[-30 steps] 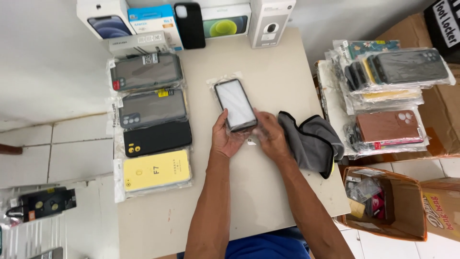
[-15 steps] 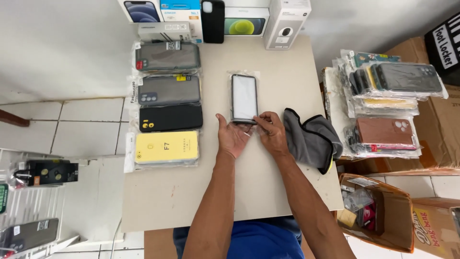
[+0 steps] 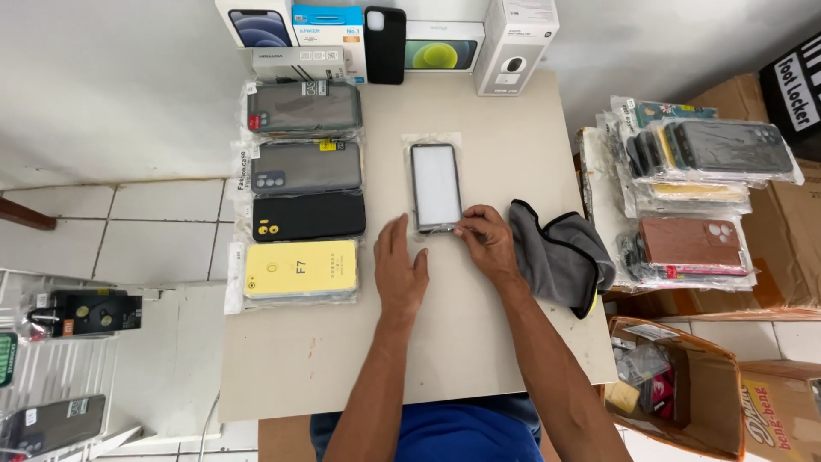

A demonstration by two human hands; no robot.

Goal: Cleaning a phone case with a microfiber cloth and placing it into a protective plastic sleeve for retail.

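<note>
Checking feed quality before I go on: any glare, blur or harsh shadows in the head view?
Head view: even, soft light, only faint shadows beside the hands; the phone in its clear sleeve shows a pale, washed-out sheen on the screen; focus is sharp across the table; edges bend slightly.

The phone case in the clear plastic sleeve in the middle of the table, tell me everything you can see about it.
The phone case is a slim rectangle with a dark rim around a pale, whitish middle, sealed in a clear, crinkly plastic sleeve. It lies flat, long side running away from the person, mid-table, apart from the row of packed cases. The right hand pinches its near edge; the left hand lies flat just short of it. A grey cloth sits beside it.
</note>
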